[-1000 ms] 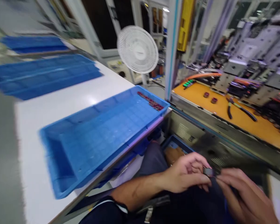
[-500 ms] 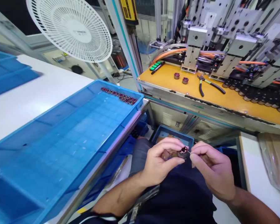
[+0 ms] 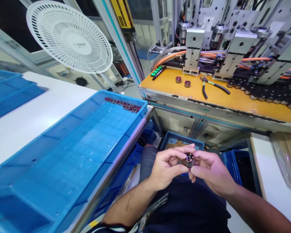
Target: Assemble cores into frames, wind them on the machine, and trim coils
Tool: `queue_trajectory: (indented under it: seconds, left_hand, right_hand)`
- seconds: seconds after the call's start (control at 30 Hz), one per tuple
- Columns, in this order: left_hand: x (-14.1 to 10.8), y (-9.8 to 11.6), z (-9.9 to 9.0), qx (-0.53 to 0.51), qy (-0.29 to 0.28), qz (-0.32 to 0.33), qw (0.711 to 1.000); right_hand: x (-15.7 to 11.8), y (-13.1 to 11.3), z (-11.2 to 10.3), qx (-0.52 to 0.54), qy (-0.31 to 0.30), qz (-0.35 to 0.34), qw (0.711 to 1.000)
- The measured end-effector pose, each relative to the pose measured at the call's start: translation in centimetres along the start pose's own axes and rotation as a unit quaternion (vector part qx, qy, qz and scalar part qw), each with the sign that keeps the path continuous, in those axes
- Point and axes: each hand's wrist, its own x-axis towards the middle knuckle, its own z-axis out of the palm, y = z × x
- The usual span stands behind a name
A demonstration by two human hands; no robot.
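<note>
A small, round wound motor stator point(image 3: 189, 160) with a dark open middle and coppery edge sits between both hands above the lap. My left hand point(image 3: 166, 168) is closed around its left side, fingers over the top and thumb at the front. Against its right side, the fingers and thumb of my right hand point(image 3: 212, 173) are pressed, also closed on it. The fingers cover parts of its rim, and no wire end can be made out.
A large blue tray point(image 3: 70, 142) at left holds several stators point(image 3: 126, 105) in its far corner. On the yellow bench point(image 3: 165, 85) lie two similar stators point(image 3: 182, 82), pliers point(image 3: 212, 85) and a black marker point(image 3: 158, 73). A white fan point(image 3: 72, 42) stands behind; machine fixtures point(image 3: 194, 48) line the bench.
My right hand, which was pinching a thin wire just right of the stator, has moved left onto the stator itself. The stator appears turned, its opening facing me more. The view has shifted slightly.
</note>
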Motion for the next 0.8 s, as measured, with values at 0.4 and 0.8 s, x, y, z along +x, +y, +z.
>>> queue_trajectory:
  seconds: [0.4,0.8]
  left_hand:
    - [-0.9,0.1,0.6,0.394,0.141,0.152,0.896]
    - [0.2,2.4,1.5,0.426,-0.012,0.134,0.895]
  right_hand:
    - [1.1,-0.4,-4.2,-0.61,0.142,-0.559,0.543]
    - [-0.2,0.3,-3.0,-0.568,0.085,-0.464,0.675]
